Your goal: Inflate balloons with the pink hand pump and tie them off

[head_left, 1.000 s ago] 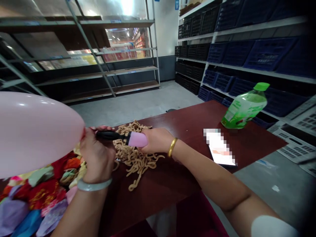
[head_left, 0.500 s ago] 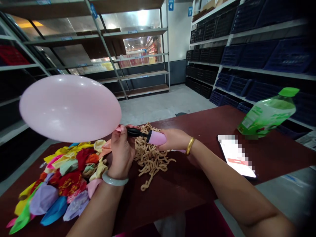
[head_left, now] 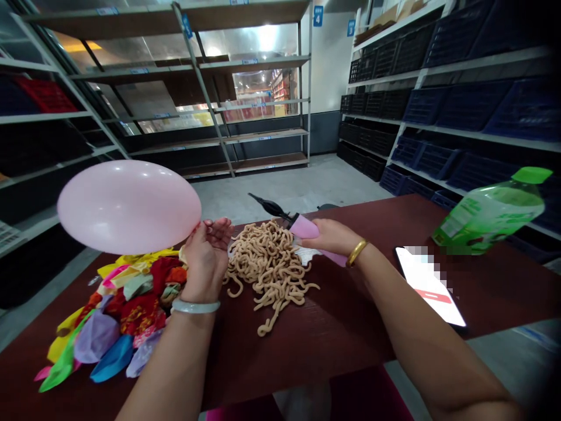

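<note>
A large inflated pink balloon (head_left: 129, 207) floats out to the left, its neck pinched between the thumb and finger of my left hand (head_left: 205, 248); the other fingers are spread. My right hand (head_left: 331, 238) is wrapped round a pink balloon pump (head_left: 305, 228). The pump's black nozzle points up and to the left, apart from the balloon. Between my hands lies a heap of tan, curly, noodle-like pieces (head_left: 269, 263). Left of my left wrist is a pile of colourful limp pieces (head_left: 135, 316), some of them patterned.
A dark red table (head_left: 342, 321) carries everything. To the right a lit phone (head_left: 432, 292) lies flat, and a green-capped bottle (head_left: 491, 216) stands behind it. Metal shelves (head_left: 263, 137) line the back; dark crates (head_left: 464, 105) fill the right-hand racks.
The pump's nozzle has come out of the balloon's neck, and my right hand has drawn the pump away to the right. My left hand still pinches the neck. The camera view has shifted slightly.
</note>
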The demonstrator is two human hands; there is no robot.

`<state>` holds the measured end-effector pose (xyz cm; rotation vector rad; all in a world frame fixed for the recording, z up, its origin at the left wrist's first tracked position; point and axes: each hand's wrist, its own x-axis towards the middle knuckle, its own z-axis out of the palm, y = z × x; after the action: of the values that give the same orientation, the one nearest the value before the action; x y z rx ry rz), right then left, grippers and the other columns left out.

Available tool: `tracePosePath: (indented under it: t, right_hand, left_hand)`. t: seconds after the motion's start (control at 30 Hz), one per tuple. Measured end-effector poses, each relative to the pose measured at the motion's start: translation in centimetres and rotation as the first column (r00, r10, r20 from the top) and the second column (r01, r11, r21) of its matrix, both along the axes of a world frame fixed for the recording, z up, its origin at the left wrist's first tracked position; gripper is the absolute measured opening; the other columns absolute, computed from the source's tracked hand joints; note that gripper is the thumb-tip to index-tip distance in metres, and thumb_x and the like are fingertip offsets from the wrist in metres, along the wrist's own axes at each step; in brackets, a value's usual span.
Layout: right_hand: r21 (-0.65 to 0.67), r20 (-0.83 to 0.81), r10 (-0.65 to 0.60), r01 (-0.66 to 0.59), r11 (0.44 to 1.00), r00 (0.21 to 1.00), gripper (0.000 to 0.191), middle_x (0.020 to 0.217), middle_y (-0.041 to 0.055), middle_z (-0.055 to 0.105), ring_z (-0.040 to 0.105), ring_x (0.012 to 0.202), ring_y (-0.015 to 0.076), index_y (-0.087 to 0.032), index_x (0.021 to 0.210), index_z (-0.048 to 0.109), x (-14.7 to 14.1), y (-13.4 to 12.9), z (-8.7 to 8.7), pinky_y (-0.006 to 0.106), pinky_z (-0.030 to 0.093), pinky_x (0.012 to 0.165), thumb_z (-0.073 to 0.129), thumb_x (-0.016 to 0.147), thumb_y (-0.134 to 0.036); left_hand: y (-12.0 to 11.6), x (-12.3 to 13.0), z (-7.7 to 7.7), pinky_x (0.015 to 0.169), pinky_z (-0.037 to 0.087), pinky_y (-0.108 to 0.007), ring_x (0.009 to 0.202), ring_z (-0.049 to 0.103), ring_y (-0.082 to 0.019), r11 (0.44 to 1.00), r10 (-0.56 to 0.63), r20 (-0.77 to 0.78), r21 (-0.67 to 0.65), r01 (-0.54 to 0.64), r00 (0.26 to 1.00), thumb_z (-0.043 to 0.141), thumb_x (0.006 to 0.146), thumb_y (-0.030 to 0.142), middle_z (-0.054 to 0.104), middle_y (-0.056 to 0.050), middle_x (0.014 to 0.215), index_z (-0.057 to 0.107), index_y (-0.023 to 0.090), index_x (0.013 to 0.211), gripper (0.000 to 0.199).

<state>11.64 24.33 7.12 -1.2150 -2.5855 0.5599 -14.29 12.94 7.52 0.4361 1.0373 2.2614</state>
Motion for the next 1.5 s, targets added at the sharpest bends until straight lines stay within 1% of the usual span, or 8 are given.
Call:
tracePosePath:
  t: [0.13,0.3,0.67,0.87,1.0,1.17,1.3,1.5]
  right_hand:
    - [0.009,0.148,-0.144,0.144,0.989,0.978,0.073,0.106,0.0183,0.068,0.063,0.090,0.0322,-0.014,0.104,0.065,1.2,1.5,-0.6,0.038,0.044,0.068,0.049,0.072,-0.078]
    - [-0.051,0.258,-0.266,0.288,0.956,0.929,0.069,0.110,0.0192,0.067,0.065,0.093,0.0324,-0.012,0.115,0.062,1.8,2.5,-1.5,0.038,0.045,0.070,0.052,0.075,-0.067]
    - [-0.107,0.420,-0.211,0.279,0.954,0.883,0.071,0.100,0.0160,0.070,0.066,0.089,0.0320,-0.017,0.099,0.071,2.6,2.5,-0.8,0.040,0.047,0.072,0.054,0.067,-0.078]
    - [-0.015,0.382,-0.231,0.256,0.966,0.895,0.075,0.109,0.0180,0.068,0.063,0.098,0.0340,-0.018,0.106,0.068,2.5,2.0,-0.4,0.040,0.046,0.075,0.050,0.069,-0.081]
    - [0.073,0.305,-0.196,0.182,0.981,0.932,0.074,0.114,0.0180,0.066,0.060,0.103,0.0342,-0.019,0.119,0.064,2.0,1.3,-0.5,0.041,0.044,0.078,0.051,0.074,-0.077]
    - [0.395,0.131,0.059,-0.107,0.912,0.990,0.032,0.119,0.0072,0.064,0.049,0.115,0.0277,-0.030,0.113,0.069,-0.4,-0.9,-0.6,0.043,0.031,0.096,0.062,0.085,-0.046]
    - [0.435,0.217,0.193,-0.272,0.858,0.957,0.017,0.108,0.0094,0.067,0.048,0.113,0.0263,-0.023,0.096,0.075,-2.4,-2.5,-1.7,0.041,0.026,0.099,0.060,0.088,-0.027]
    - [0.483,0.212,0.212,-0.291,0.826,0.954,0.020,0.099,0.0106,0.066,0.049,0.108,0.0258,-0.019,0.084,0.073,-3.0,-3.1,-2.0,0.039,0.028,0.097,0.054,0.090,-0.022]
  left_hand:
    - [0.1,0.8,-0.1,0.058,0.050,-0.024,0.066,0.065,-0.015,0.993,-0.119,-0.030,0.003,0.119,0.992,0.050,0.078,0.018,0.065,-0.004,0.065,0.050,0.018,0.070,0.008]
    - [0.1,1.7,-0.4,0.051,0.043,-0.021,0.056,0.059,-0.014,0.973,-0.232,-0.091,-0.032,0.230,0.968,0.051,0.075,0.018,0.053,0.000,0.053,0.044,0.018,0.063,0.014]
    - [-0.2,3.0,-0.1,0.048,0.040,-0.019,0.056,0.057,-0.013,0.937,-0.350,-0.130,-0.057,0.346,0.927,0.052,0.084,0.019,0.054,-0.001,0.058,0.048,0.017,0.069,0.016]
    - [-0.2,3.2,-0.4,0.048,0.040,-0.020,0.059,0.056,-0.014,0.917,-0.398,-0.135,-0.043,0.396,0.907,0.053,0.084,0.024,0.054,-0.002,0.060,0.046,0.018,0.068,0.019]
    - [-0.1,3.5,-0.5,0.049,0.040,-0.020,0.057,0.056,-0.013,0.919,-0.395,-0.117,-0.064,0.390,0.911,0.054,0.082,0.024,0.053,-0.001,0.059,0.045,0.018,0.067,0.019]
    - [0.1,4.0,-0.7,0.047,0.037,-0.020,0.056,0.055,-0.013,0.909,-0.413,-0.093,-0.106,0.403,0.906,0.056,0.082,0.026,0.054,0.000,0.059,0.043,0.019,0.068,0.020]
    - [0.1,4.5,-1.2,0.048,0.038,-0.021,0.057,0.056,-0.013,0.886,-0.460,-0.088,-0.115,0.450,0.883,0.057,0.081,0.027,0.055,-0.001,0.060,0.042,0.019,0.067,0.022]
    - [-0.1,5.2,-1.4,0.044,0.032,-0.020,0.054,0.051,-0.012,0.858,-0.511,-0.062,-0.105,0.504,0.857,0.056,0.081,0.029,0.050,0.001,0.058,0.042,0.019,0.067,0.023]
